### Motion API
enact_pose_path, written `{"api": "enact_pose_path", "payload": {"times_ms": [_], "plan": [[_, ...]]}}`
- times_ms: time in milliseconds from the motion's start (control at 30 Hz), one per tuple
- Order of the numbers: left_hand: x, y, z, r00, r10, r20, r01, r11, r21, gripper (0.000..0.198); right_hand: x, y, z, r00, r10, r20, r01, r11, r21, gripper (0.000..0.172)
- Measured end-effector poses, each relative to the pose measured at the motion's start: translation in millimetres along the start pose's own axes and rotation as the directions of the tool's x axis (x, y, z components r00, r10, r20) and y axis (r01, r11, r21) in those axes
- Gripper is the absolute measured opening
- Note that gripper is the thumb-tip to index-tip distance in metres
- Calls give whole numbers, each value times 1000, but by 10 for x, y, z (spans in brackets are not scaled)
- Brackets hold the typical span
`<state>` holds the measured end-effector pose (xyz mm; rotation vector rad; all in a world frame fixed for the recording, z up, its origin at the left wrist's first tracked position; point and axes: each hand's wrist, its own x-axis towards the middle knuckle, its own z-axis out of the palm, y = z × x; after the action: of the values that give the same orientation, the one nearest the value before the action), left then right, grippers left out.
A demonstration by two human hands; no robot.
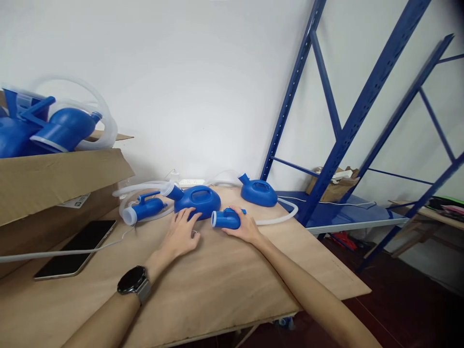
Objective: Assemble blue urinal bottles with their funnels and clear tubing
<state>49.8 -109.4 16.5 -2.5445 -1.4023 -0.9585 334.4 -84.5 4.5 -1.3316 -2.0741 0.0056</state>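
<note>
the right hand (246,227) holds a smooth, bent blue cup (224,221) with a white rim, beside a fat blue jug (210,205) on the wood table (217,290). the left hand (181,234), fingers spread, is at the jug's front.

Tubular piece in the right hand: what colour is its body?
Blue; the tubular piece shows best in the head view.

Phone (78,239) on the table (224,290), left of two jugs (199,206) (258,196).
</note>
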Motion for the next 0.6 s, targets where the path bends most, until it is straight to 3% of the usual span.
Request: {"api": "enact_pose_path", "payload": {"times_ms": [100, 200, 400, 600], "plan": [[-15, 34, 21, 994, 110, -13, -111, 991, -74, 58, -23, -130, 67, 999, -24, -40, 27, 997, 68, 87], [-5, 123, 37, 990, 135, -36, -139, 982, -124, 25, -59, -211, 108, 994, -30, -101, 39, 995, 97, 86], [25, 140, 82, 977, 215, 15, -205, 948, -244, 34, -114, -182, 154, 990, -113, -85, 120, 989, 86, 89], [72, 199, -94, 967, 220, 125, -146, 888, -436, 31, -27, -7, 170, 963, -265, -47, 268, 962, 59, 97]]}}
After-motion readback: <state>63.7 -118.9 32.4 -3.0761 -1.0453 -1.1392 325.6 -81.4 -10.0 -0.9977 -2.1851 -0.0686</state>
